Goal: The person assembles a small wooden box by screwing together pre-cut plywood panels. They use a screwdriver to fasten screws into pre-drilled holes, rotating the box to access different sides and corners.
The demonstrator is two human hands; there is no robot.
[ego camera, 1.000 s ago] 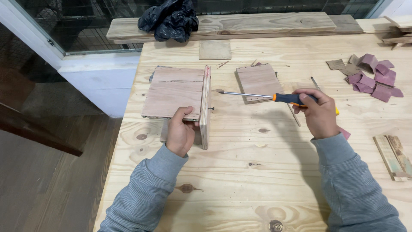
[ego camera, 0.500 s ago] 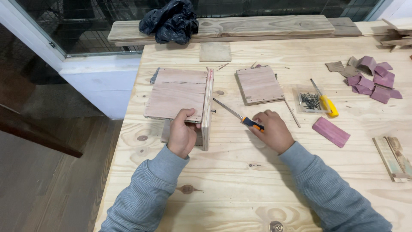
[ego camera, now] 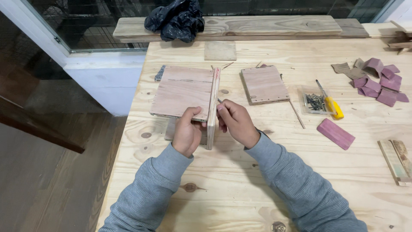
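Observation:
A small wooden box (ego camera: 182, 90) of reddish plywood stands on the pine workbench (ego camera: 240, 172), with one upright side panel (ego camera: 213, 103) on its right. My left hand (ego camera: 188, 131) grips the box's near right corner, thumb on the top panel. Closed around a screwdriver, my right hand (ego camera: 236, 122) is pressed against the outer face of the upright panel. Only a short bit of the screwdriver's shaft (ego camera: 219, 101) shows; the handle is hidden in my fist.
A loose plywood panel (ego camera: 264, 83) lies right of the box, then a clear tray of screws (ego camera: 316, 102), a yellow-handled tool (ego camera: 332, 105) and a purple block (ego camera: 335, 133). Sandpaper scraps (ego camera: 377, 81) sit far right. A black bag (ego camera: 176, 17) rests on the back plank.
My right hand has carried the screwdriver leftward from near the screw tray to the box's upright panel. My left hand has stayed on the box's corner.

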